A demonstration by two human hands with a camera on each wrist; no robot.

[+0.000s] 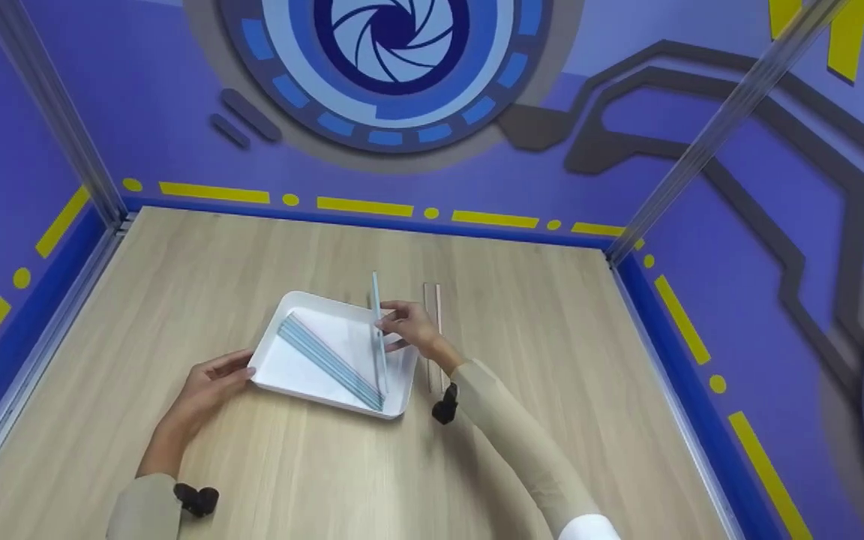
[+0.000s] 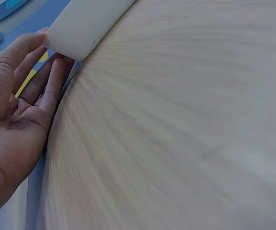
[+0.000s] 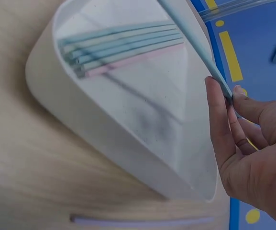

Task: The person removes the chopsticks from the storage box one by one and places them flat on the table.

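A shallow white tray [image 1: 280, 369] sits on the wooden table, its left end in my left hand [image 1: 211, 386]. In the left wrist view, the thumb presses on the corner of the tray [image 2: 82, 31] with the other fingers behind and below it. My right hand [image 1: 411, 327] pinches one light blue straw [image 1: 375, 289] between thumb and fingers over the tray's right side. The straw slants, its lower end inside the tray. Several straws [image 1: 327, 361] lie side by side diagonally in the tray; the right wrist view shows blue, pale green and pink ones [image 3: 133, 60].
Two pinkish straws [image 1: 439, 300] lie on the table [image 1: 537, 337] just right of the tray, partly behind my right hand and wrist. Blue printed panels [image 1: 372, 180] wall the table's back and sides, with metal posts [image 1: 702, 150] at the back corners.
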